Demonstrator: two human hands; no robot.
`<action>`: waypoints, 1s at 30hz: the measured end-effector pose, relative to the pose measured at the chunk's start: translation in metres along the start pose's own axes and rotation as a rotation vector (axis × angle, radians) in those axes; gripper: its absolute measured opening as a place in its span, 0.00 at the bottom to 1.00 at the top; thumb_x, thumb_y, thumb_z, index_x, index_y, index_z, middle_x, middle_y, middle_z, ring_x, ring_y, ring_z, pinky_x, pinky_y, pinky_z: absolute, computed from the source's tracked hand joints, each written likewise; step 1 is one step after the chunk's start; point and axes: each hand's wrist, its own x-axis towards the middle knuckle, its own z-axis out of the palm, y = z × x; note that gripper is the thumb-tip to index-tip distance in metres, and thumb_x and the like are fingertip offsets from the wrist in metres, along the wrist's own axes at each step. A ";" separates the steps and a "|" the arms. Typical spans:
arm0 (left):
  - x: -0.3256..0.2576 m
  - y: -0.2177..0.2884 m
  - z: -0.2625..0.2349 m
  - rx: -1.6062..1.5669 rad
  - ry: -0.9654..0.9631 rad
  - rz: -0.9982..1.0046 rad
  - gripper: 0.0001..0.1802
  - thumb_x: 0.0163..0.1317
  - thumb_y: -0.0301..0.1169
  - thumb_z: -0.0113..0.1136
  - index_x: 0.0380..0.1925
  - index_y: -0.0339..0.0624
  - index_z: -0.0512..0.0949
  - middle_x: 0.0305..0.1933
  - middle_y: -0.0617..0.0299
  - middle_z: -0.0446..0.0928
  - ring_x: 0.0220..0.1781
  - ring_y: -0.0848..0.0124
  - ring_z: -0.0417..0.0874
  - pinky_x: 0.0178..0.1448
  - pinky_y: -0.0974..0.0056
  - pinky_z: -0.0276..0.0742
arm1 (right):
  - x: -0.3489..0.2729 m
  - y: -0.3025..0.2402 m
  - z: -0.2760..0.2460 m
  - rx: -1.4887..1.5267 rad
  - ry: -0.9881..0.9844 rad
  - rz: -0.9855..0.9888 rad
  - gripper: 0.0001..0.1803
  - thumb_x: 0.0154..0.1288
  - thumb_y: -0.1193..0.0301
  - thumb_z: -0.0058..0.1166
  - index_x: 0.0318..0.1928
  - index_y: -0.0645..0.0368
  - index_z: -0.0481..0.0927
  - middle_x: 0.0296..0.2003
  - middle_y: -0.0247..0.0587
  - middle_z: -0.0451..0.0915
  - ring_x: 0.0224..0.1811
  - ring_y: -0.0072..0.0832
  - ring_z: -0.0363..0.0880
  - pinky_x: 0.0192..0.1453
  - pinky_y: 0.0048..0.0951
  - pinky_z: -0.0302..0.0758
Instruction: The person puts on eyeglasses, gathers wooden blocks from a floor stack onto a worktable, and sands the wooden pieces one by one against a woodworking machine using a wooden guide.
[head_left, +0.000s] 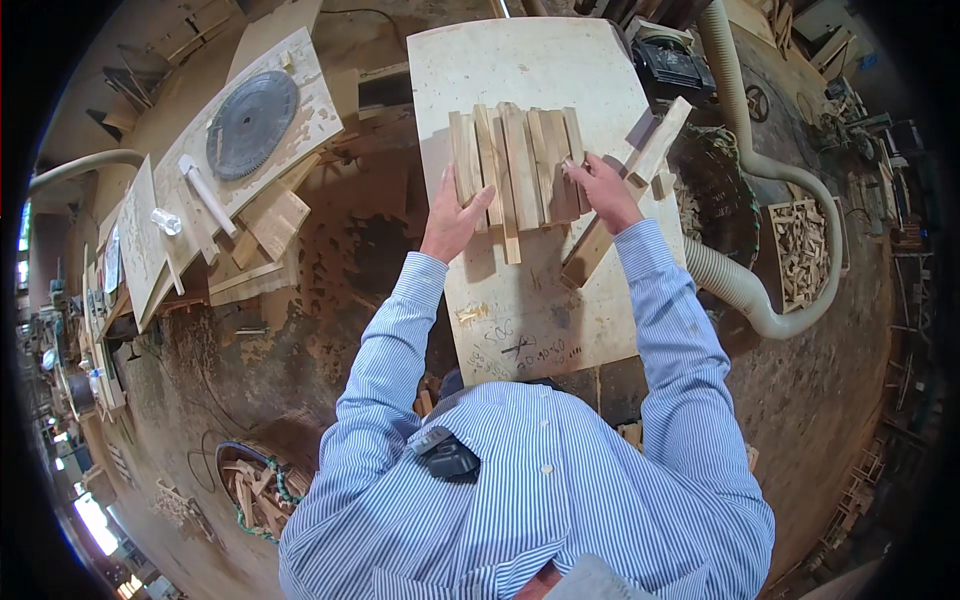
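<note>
My left hand (458,214) and my right hand (606,192) grip a row of wooden strips (517,160) from its two sides. Several strips stand side by side between my palms, with uneven ends. One longer strip (512,240) juts out toward me past the others. The left thumb lies along the near part of the row, while the right thumb and fingertips press its right edge. Under the strips is a pale plywood board (540,70). Just right of my right hand, a few loose wood pieces (660,140) lie across each other, and another length of wood (588,255) slants beneath my wrist.
A circular saw blade (252,122) and a white tube (206,195) rest on a side table at the left. A ribbed hose (735,285) curves along the right. Offcuts fill a crate (802,255) on the right and a round bin (258,490) at lower left.
</note>
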 end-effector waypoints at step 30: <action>0.027 -0.013 -0.015 -0.263 0.059 0.044 0.40 0.80 0.43 0.58 0.80 0.29 0.57 0.75 0.41 0.74 0.74 0.58 0.78 0.76 0.61 0.71 | -0.067 -0.042 0.084 -0.535 0.297 -0.545 0.43 0.68 0.44 0.67 0.66 0.71 0.76 0.54 0.59 0.84 0.55 0.51 0.86 0.60 0.44 0.81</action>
